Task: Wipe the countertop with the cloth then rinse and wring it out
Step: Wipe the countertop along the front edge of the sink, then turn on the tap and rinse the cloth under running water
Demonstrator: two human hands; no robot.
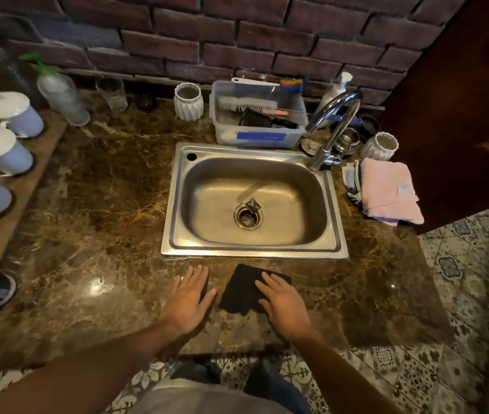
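Observation:
A dark cloth (pixel 243 289) lies flat on the brown marble countertop (pixel 93 222), just in front of the steel sink (pixel 334 222). My right hand (pixel 283 303) rests flat on the cloth's right part, fingers spread. My left hand (pixel 191 297) lies flat on the bare counter to the left of the cloth, fingers apart, holding nothing. The sink bowl is dry-looking, with a drain strainer (pixel 248 216) in the middle. The curved chrome tap (pixel 331 121) stands at the sink's back right corner; no water runs.
A plastic tub (pixel 267 137) with brushes sits behind the sink. A folded pink towel (pixel 389 189) lies to the right. White lidded mugs (pixel 1 150) line a board at the left. A glass (pixel 113 92) and ribbed white cups (pixel 188 101) stand near the brick wall.

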